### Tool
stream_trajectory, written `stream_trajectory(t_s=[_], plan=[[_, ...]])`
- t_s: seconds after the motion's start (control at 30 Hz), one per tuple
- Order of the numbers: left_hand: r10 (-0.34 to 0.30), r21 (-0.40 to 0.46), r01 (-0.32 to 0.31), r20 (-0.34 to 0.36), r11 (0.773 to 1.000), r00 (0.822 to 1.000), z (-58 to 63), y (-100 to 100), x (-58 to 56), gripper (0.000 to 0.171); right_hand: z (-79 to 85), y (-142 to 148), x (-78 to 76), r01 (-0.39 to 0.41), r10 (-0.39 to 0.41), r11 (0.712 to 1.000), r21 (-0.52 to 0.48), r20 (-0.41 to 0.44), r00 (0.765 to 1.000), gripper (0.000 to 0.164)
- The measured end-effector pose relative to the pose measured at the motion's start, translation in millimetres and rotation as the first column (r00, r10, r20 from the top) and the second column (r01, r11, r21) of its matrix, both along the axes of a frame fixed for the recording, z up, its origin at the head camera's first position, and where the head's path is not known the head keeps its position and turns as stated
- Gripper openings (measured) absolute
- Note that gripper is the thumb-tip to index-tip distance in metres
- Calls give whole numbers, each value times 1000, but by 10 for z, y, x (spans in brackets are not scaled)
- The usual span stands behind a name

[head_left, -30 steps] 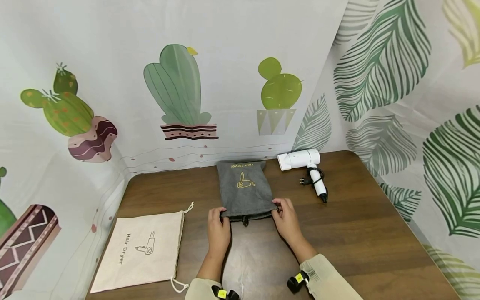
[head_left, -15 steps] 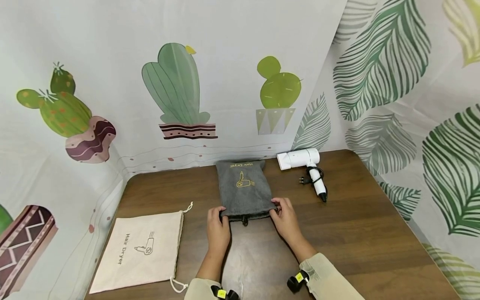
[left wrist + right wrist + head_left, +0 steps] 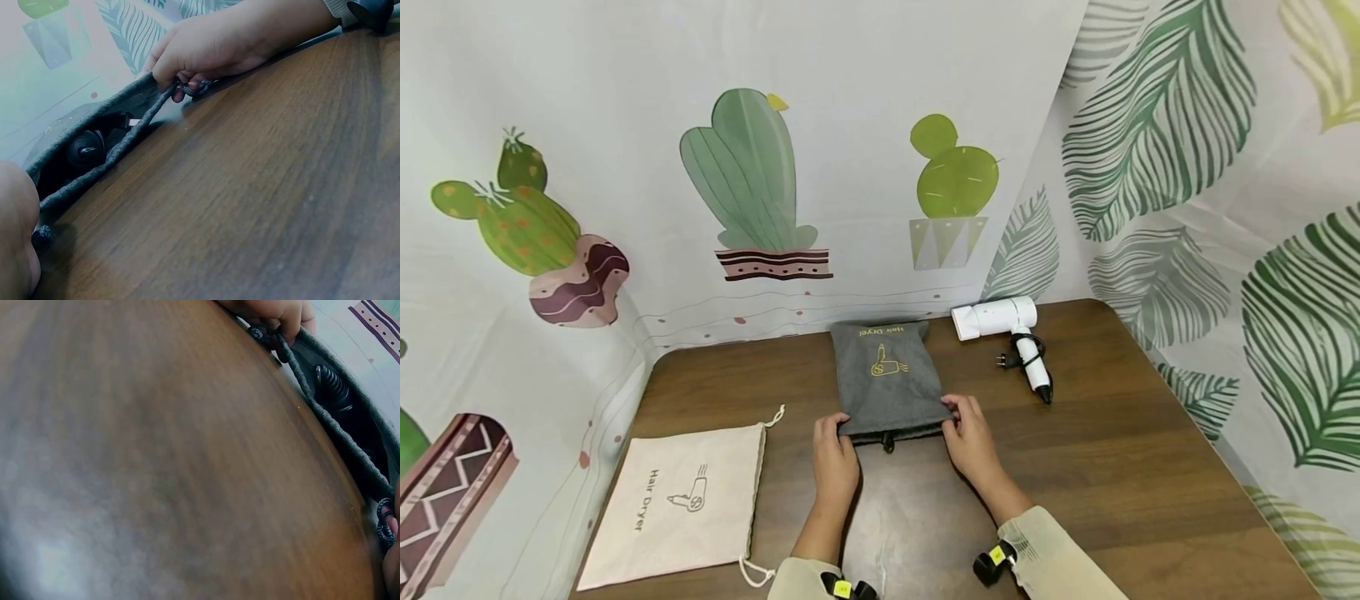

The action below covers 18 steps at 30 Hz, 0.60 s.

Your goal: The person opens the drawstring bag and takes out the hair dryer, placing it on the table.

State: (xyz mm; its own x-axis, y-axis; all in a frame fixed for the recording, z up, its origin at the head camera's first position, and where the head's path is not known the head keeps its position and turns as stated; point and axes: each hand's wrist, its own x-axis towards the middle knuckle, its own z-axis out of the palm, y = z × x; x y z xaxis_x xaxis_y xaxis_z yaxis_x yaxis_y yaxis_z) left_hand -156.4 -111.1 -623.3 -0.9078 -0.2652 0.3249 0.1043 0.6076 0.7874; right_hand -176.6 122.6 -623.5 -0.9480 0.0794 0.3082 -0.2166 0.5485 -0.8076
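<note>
Fingers (image 3: pixel 831 427) of my left hand (image 3: pixel 835 461) and right hand (image 3: pixel 972 440) pinch opposite mouth corners of a grey bag (image 3: pixel 892 396) lying on the brown table (image 3: pixel 1120 467). Inside the bag I see a black ribbed cord end (image 3: pixel 332 386). Beyond my right hand lies a white hair dryer (image 3: pixel 998 318); to the left, a cream bag (image 3: pixel 700 450).

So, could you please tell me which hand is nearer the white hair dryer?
Right. The right hand, on the gray bag's right edge, is in front and slightly left of the white hair dryer; the left hand, on the bag's left edge, is farther left.
</note>
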Motion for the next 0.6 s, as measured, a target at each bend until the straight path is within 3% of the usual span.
stream_trajectory(t_s=[0.27, 0.43, 0.6], plan=[[1, 9, -1, -5, 1000, 1000, -6, -1, 2, 30, -43, -13, -9, 3, -3, 1000, 1, -77, 997, 42], [18, 8, -18, -49, 1000, 999, 14, 0, 1, 27, -46, -7, -15, 5, -6, 999, -37, -47, 999, 38], [15, 24, -15, -15, 1000, 1000, 36, 5, 10, 26, -35, 2, -10, 9, -10, 998, -64, -12, 1000, 33]])
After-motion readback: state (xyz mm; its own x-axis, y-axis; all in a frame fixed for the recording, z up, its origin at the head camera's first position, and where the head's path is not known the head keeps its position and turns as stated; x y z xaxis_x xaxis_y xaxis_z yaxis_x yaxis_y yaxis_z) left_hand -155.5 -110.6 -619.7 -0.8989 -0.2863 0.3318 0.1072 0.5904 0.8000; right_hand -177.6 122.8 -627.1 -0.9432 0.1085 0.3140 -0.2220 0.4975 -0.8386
